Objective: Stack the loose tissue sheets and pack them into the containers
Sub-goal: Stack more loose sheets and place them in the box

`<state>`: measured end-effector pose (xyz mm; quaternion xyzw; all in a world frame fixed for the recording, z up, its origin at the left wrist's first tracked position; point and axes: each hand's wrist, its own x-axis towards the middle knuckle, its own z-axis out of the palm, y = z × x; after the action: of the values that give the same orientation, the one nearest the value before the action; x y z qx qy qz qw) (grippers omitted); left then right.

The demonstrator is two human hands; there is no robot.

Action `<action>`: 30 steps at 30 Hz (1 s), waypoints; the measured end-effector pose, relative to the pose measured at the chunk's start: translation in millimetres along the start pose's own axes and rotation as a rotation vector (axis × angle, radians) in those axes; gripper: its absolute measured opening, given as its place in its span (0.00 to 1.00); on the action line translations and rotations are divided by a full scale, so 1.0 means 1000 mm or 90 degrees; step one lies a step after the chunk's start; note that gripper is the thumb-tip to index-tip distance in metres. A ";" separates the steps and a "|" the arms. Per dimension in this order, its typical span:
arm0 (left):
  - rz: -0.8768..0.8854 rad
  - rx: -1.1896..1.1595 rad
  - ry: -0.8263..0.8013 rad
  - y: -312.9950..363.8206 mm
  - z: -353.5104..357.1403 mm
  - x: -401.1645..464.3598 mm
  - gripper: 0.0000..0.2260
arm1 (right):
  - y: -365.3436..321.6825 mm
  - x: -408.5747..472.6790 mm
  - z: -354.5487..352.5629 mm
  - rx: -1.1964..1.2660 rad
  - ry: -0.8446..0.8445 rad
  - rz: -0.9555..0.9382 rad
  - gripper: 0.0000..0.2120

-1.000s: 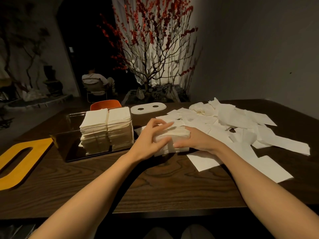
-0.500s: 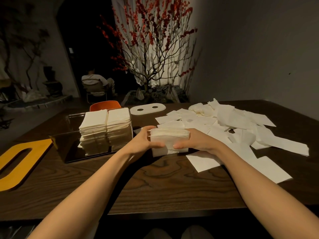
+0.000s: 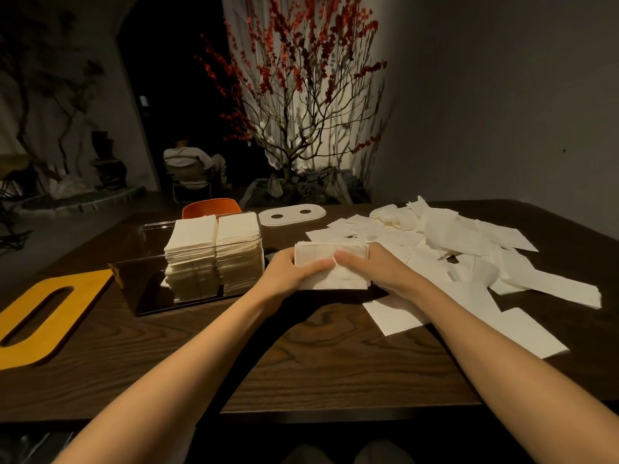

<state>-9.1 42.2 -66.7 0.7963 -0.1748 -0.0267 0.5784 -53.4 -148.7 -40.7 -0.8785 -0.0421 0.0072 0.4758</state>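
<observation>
Dark wooden table point(image 3: 335, 356): left hand point(image 3: 288, 274) and right hand point(image 3: 371, 267) both grip a tissue stack point(image 3: 330, 262), beside the clear container point(image 3: 187, 266).

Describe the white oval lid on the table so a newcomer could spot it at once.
Start at the clear rectangular container on the dark wooden table, holding two tissue stacks. Just beyond its far right corner, near the table's back edge, lies the flat white oval lid. Unlike the loose white tissue sheets to its right, it is rounded and has two dark holes.
</observation>
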 end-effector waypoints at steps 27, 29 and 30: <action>-0.239 0.064 0.235 0.079 -0.154 -0.039 0.16 | -0.144 0.048 0.089 0.019 0.020 -0.109 0.18; -0.239 0.016 0.260 0.072 -0.167 -0.043 0.20 | -0.153 0.053 0.100 -0.012 0.018 -0.104 0.20; -0.239 0.001 0.264 0.071 -0.171 -0.045 0.20 | -0.157 0.056 0.106 -0.025 0.016 -0.103 0.20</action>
<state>-27.1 193.0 48.5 0.8038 0.0979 0.0298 0.5860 -13.5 29.9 34.4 -0.8814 -0.1070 -0.0433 0.4580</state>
